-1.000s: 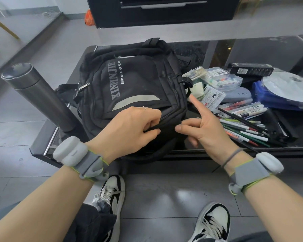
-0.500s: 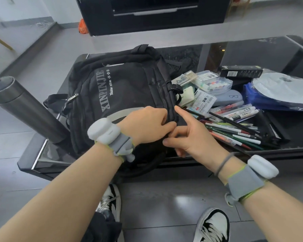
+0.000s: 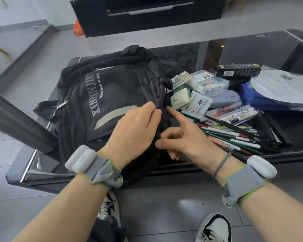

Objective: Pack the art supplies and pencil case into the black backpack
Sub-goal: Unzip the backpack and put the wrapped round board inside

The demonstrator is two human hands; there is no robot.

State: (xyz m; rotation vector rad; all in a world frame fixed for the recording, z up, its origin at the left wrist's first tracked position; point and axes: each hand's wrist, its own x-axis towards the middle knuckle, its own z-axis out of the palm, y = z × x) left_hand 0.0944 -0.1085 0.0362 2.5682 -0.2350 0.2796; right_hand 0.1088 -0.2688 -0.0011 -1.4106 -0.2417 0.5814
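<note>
The black backpack (image 3: 112,95) lies flat on the dark glass table (image 3: 252,46), white lettering up. My left hand (image 3: 135,135) grips the fabric at its right edge, fingers curled over the seam. My right hand (image 3: 184,138) pinches the same edge lower down with thumb and curled fingers, forefinger stretched out along the side. To the right lies a heap of pens and markers (image 3: 234,130), a clear box of small paint pots (image 3: 210,84), a green case (image 3: 179,98), packaged items (image 3: 198,103) and a blue-grey glasses-print case (image 3: 226,100).
A steel flask (image 3: 19,123) stands at the table's left front corner beside the backpack. A black box (image 3: 238,71), a blue bag and a white palette (image 3: 285,86) lie at the far right. A black TV cabinet (image 3: 147,13) stands beyond. My shoes are below the table edge.
My left hand slid right across the backpack to its right edge. My right hand closed in on the same edge, and both now hold the fabric there.
</note>
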